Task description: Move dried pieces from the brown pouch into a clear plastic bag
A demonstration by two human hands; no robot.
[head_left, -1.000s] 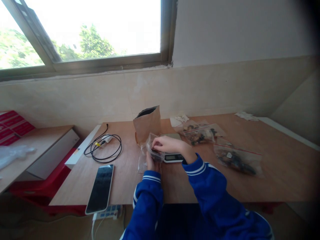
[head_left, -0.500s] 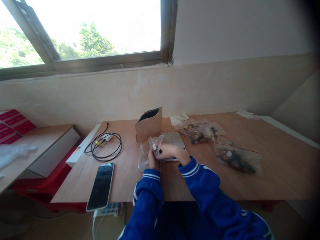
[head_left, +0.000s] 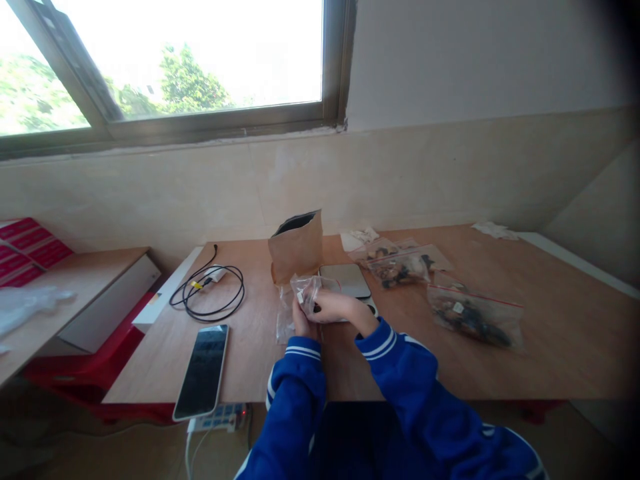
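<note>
A small clear plastic bag (head_left: 303, 285) with a white label is gripped between my two hands, close to the open brown paper bag (head_left: 299, 251). My left hand (head_left: 303, 323) closes on it from below, its fingers partly hidden. Across the bag's upper part my right hand (head_left: 331, 305) is closed, fingers bent at the plastic; something small and dark shows by the fingertips. Another clear plastic bag (head_left: 285, 325) lies flat on the table left of my left hand. Behind my right hand sits a flat silver kitchen scale (head_left: 353, 280).
Zip bags of dark, dried-looking pieces (head_left: 397, 267) lie right of the scale, with another filled zip bag (head_left: 470, 319) nearer the front. At left are a coiled black cable (head_left: 243, 293) and a phone (head_left: 203, 372) overhanging the table edge.
Both hands have shifted slightly left with the small plastic bag, and more of the scale shows. The paper bag has moved slightly left.
</note>
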